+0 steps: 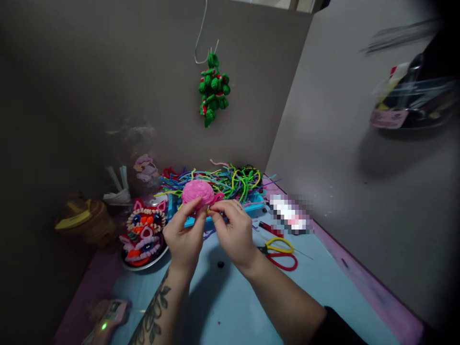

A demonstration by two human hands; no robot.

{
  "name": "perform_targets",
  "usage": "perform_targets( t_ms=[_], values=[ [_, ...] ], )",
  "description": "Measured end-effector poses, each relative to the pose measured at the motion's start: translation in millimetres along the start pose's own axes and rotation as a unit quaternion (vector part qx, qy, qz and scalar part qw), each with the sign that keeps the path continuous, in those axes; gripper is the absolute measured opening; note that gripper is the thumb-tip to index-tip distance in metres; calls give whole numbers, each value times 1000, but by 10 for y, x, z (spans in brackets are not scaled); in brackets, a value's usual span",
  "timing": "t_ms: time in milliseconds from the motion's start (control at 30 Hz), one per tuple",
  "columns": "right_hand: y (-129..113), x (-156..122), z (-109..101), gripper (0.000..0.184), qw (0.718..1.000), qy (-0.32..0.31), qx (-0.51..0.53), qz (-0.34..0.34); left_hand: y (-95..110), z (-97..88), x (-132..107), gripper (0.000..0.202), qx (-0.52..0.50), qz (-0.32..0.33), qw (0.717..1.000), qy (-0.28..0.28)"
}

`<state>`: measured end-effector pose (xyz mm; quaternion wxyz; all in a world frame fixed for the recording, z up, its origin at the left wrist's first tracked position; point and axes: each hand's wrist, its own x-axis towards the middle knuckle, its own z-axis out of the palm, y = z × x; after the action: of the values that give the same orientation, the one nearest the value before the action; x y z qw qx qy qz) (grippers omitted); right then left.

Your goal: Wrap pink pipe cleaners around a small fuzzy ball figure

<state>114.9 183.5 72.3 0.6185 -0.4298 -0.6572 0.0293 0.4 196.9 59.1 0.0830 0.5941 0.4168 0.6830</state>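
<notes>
Both hands are raised over a light blue table (223, 306). My left hand (185, 235) pinches the underside of a round pink ball of wound pipe cleaner (197, 191). My right hand (233, 230) is closed in a pinch on a loose pink pipe-cleaner end (217, 197) that sticks out of the ball's right side. The two hands almost touch at the fingertips.
A heap of coloured pipe cleaners (223, 179) fills a blue tray behind the ball. A pipe-cleaner lion head (143, 232) lies on a plate at left. Red-and-yellow scissors (282, 253) lie to the right. A green ornament (213, 88) hangs on the wall. A pink glue gun (108, 318) sits near the front left.
</notes>
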Motion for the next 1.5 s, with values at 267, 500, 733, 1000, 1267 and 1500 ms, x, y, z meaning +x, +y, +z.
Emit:
perform_targets(
  t_ms=[267, 500, 733, 1000, 1267, 1500],
  values=[
    [22, 36, -82, 13, 998, -51, -17, -12, 0, 2, 6, 25, 2, -30, 997, 65],
    [3, 56, -79, 15, 999, -34, 12, 25, 1, 46, 22, 25, -66, -118, 990, 29],
    [-13, 120, -134, 15, 992, -77, 97, 39, -54, 62, 105, 31, -177, -226, 957, -31],
    [-86, 61, -145, 19, 968, -136, 204, -50, -108, 30, 156, 36, -188, -249, 950, 8],
    [104, 158, -162, 12, 986, -8, 120, 116, -118, 23, 231, 43, -250, -300, 920, 40],
    [129, 188, -188, 12, 999, -23, 16, 31, -61, 56, 193, 41, -282, -329, 901, -4]
  ],
)
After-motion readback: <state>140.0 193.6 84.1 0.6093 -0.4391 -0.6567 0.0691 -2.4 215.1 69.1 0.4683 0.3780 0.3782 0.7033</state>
